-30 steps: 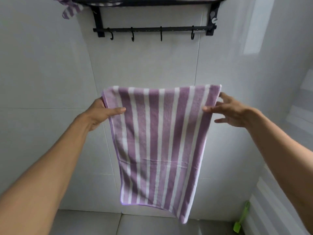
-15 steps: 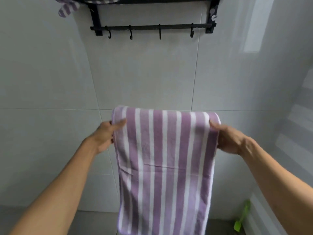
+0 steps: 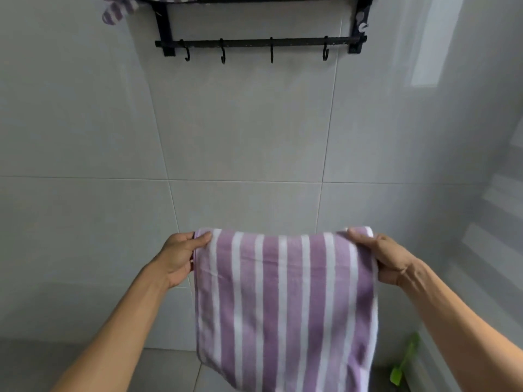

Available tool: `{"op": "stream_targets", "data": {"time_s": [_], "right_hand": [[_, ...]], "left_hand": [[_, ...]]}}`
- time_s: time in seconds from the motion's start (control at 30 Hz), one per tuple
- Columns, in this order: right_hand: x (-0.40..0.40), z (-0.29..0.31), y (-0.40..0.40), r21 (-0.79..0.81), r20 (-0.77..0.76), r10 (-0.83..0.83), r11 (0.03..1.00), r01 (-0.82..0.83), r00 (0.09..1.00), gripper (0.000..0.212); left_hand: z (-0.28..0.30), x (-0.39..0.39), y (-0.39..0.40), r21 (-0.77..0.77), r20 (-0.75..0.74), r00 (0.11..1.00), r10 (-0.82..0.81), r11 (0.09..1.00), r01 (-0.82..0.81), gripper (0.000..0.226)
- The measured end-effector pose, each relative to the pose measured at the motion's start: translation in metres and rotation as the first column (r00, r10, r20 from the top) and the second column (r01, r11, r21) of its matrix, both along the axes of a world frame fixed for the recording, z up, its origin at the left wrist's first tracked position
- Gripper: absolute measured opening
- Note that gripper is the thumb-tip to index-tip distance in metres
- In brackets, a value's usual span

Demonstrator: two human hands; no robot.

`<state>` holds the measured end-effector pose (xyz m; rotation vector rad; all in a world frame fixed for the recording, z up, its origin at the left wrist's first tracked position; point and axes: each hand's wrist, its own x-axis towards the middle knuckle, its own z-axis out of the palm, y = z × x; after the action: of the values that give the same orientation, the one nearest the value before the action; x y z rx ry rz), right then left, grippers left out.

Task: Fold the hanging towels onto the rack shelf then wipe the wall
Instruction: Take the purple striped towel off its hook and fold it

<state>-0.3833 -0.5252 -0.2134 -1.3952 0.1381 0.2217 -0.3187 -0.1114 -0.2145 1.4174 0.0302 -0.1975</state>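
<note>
A purple-and-white striped towel [image 3: 285, 301] is held up in front of the tiled wall [image 3: 240, 131], well below the black rack [image 3: 259, 42], and is stretched wide between two hands. It is doubled over along its top edge, and a horizontal crease is seen just below that edge. Its stripes run vertically, and its lower part hangs down out of the bottom of the view.

The towel's upper left corner is pinched by the left hand [image 3: 178, 257]: the thumb is laid over the front of the cloth and the fingers [image 3: 192, 260] are curled behind it. The upper right corner is gripped by the right hand [image 3: 380, 254], with its thumb on the front of the towel and the rest of the hand wrapped around the towel's right edge. Both bare forearms are extended toward the towel from the lower corners of the view.

Above the towel, the rack is fixed to the wall; four hooks [image 3: 223, 55] hang from its lower bar. On the rack's shelf, above and to the left of the held towel, a second striped towel [image 3: 116, 9] is seen, with one end drooping over the shelf's left side. Below and to the right of the held towel, beside the floor [image 3: 169, 372], a small green object [image 3: 402, 360] is seen against the wall; what it is cannot be told.
</note>
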Motion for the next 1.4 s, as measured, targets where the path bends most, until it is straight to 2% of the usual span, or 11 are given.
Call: {"op": "stream_targets", "data": {"time_s": [0.07,0.2,0.3,0.43,0.53,0.67,0.77,0.83,0.97,1.27,1.4], "right_hand": [[0.003,0.003,-0.001,-0.040,-0.020,0.039,0.998,-0.040,0.999,0.084],[0.011,0.011,-0.001,-0.121,0.033,-0.044,0.992,0.047,0.999,0.101],[0.013,0.018,0.000,-0.154,0.012,-0.049,0.987,0.050,0.999,0.075],[0.014,0.021,0.003,-0.223,0.051,-0.129,0.965,0.137,0.990,0.097],[0.015,0.034,0.005,-0.163,0.059,-0.173,0.970,0.180,0.983,0.064],[0.011,0.047,0.005,-0.238,0.043,-0.106,0.965,0.114,0.993,0.054],[0.016,0.048,0.006,-0.200,0.081,-0.195,0.957,0.208,0.977,0.037],[0.021,0.052,0.009,-0.193,0.112,-0.258,0.942,0.276,0.960,0.024],[0.028,0.056,0.009,-0.120,0.139,-0.387,0.907,0.403,0.912,0.043],[0.014,0.060,0.007,-0.300,0.118,-0.239,0.917,0.264,0.964,0.020],[0.019,0.058,0.010,-0.301,0.189,-0.318,0.882,0.363,0.929,0.007]], "left_hand": [[0.004,0.003,-0.001,-0.090,0.017,1.000,-0.018,0.996,0.020,0.030],[0.008,0.000,-0.004,0.103,0.019,0.999,0.048,0.993,-0.050,0.027],[0.018,0.004,-0.004,0.052,0.019,0.990,0.138,0.989,-0.139,0.022],[0.020,0.005,-0.004,0.065,-0.005,0.973,0.229,0.972,-0.228,0.076],[0.027,0.007,-0.007,-0.051,0.055,0.971,0.233,0.972,-0.230,0.079],[0.023,0.004,-0.006,0.189,0.056,0.963,0.264,0.944,-0.270,0.083],[0.034,0.008,-0.004,0.196,0.078,0.933,0.351,0.912,-0.359,0.093],[0.049,0.008,-0.007,0.167,0.104,0.921,0.376,0.906,-0.389,0.086],[0.047,0.005,-0.008,0.060,0.065,0.973,0.223,0.972,-0.227,0.069],[0.038,-0.001,-0.015,0.173,0.129,0.966,0.224,0.954,-0.244,0.033],[0.041,0.002,-0.012,0.154,0.116,0.964,0.240,0.954,-0.256,0.030]]}}
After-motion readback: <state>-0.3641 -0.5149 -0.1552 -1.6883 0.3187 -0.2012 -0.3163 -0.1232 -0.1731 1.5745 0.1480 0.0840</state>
